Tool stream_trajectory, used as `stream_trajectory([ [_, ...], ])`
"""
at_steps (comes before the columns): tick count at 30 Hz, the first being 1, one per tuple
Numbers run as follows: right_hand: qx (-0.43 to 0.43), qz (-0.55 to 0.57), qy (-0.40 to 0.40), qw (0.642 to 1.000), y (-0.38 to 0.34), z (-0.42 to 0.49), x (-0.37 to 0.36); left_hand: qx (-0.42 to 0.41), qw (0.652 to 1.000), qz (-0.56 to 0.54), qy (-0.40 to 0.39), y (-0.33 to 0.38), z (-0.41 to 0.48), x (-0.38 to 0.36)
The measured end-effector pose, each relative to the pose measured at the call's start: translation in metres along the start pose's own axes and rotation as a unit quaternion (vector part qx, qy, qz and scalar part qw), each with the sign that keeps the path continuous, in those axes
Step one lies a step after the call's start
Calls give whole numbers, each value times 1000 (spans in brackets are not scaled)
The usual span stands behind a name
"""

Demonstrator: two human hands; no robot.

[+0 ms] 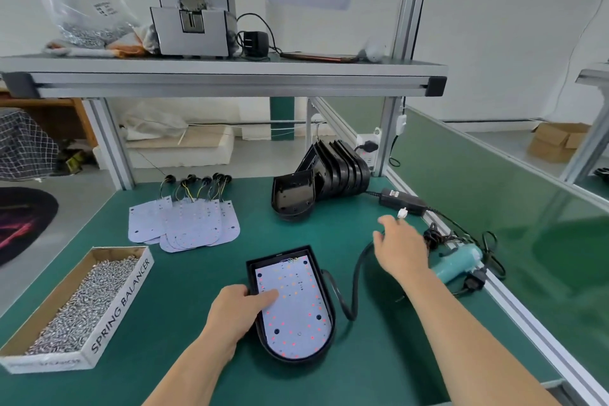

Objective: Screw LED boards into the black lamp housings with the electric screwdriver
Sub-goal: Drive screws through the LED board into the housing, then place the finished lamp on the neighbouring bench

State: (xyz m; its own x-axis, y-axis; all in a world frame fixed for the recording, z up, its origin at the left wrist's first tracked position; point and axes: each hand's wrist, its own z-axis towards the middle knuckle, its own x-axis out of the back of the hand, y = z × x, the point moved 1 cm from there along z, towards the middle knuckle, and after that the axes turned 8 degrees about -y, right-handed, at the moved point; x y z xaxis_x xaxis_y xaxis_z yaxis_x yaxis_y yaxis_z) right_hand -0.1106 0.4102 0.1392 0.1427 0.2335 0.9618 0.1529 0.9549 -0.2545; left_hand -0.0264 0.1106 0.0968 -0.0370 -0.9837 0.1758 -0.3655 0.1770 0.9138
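A black lamp housing (330, 313) lies on the green bench in front of me with a white LED board (298, 310) seated inside it. My left hand (237, 310) rests on the housing's left edge, its thumb pressing the board. My right hand (400, 245) hovers with relaxed fingers over the bench to the right, beside a white connector (402, 212) and a thick black cable (357, 273). The teal electric screwdriver (456, 262) lies just right of that hand, untouched.
A stack of empty black housings (324, 181) stands at the back. Spare LED boards (188, 221) with wired plugs lie at the back left. A cardboard box of screws (82, 303) sits at left. A black power adapter (402, 201) lies by the bench's right rail.
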Motion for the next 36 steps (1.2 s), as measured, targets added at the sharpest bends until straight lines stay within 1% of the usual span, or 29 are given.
stream_trajectory([
  [2, -9, -2, -117, 993, -15, 3, -8, 1, 1000, -1, -1, 0, 1, 0],
  [3, -20, -17, -153, 988, -20, 4, -12, 2, 1000, -2, -3, 0, 0, 0],
  [4, -31, -32, -172, 984, -24, 4, -15, 3, 1000, -1, -6, 0, 0, 0],
  [8, -64, -15, -178, 982, -37, 2, -14, 5, 1000, 6, -14, 0, -1, 1],
  [10, -58, 1, -189, 980, -42, -2, -10, 4, 1000, 6, -14, 0, -1, 1],
  [11, -50, 21, -200, 978, -45, -4, -9, 3, 1000, 5, -12, 0, -1, 0],
  [12, -44, 64, -211, 975, -47, -8, -8, 3, 1000, 5, -10, 0, 0, 1],
  [13, -43, 139, -216, 965, -48, -12, -9, 3, 1000, 6, -9, -2, 1, 1],
  [14, -51, 237, -219, 945, -49, -18, -10, 3, 1000, 10, -8, -3, 2, 2],
  [15, -65, 335, -224, 913, -51, -24, -12, 5, 1000, 16, -5, -4, 4, 2],
  [16, -75, 408, -234, 879, -52, -31, -14, 6, 1000, 20, -4, -6, 5, 3],
  [17, -77, 451, -245, 855, -54, -39, -15, 6, 1000, 23, -2, -6, 7, 3],
  [19, -65, 482, -289, 825, -60, -56, -16, 2, 999, 32, 2, -6, 7, 2],
  [21, -33, 472, -334, 815, -65, -68, -18, -3, 999, 43, 8, -5, 6, 1],
  [24, -5, 474, -370, 799, -68, -78, -18, -5, 998, 60, 6, -5, 5, 3],
  [25, -5, 473, -369, 800, -68, -81, -17, -5, 998, 64, 3, -5, 4, 3],
  [29, -7, 452, -323, 831, -71, -88, -17, -16, 997, 69, 19, 2, -1, 2],
  [31, 17, 447, -292, 845, -72, -90, -14, -5, 996, 87, 34, 9, -6, 1],
  [33, 59, 416, -256, 870, -70, -93, -2, 3, 994, 104, 35, 10, -7, 2],
  [35, 86, 386, -213, 893, -63, -94, 14, 5, 996, 91, 22, 6, -4, 4],
  [36, 89, 390, -196, 895, -58, -95, 23, -5, 997, 83, 12, 1, 1, 6],
])
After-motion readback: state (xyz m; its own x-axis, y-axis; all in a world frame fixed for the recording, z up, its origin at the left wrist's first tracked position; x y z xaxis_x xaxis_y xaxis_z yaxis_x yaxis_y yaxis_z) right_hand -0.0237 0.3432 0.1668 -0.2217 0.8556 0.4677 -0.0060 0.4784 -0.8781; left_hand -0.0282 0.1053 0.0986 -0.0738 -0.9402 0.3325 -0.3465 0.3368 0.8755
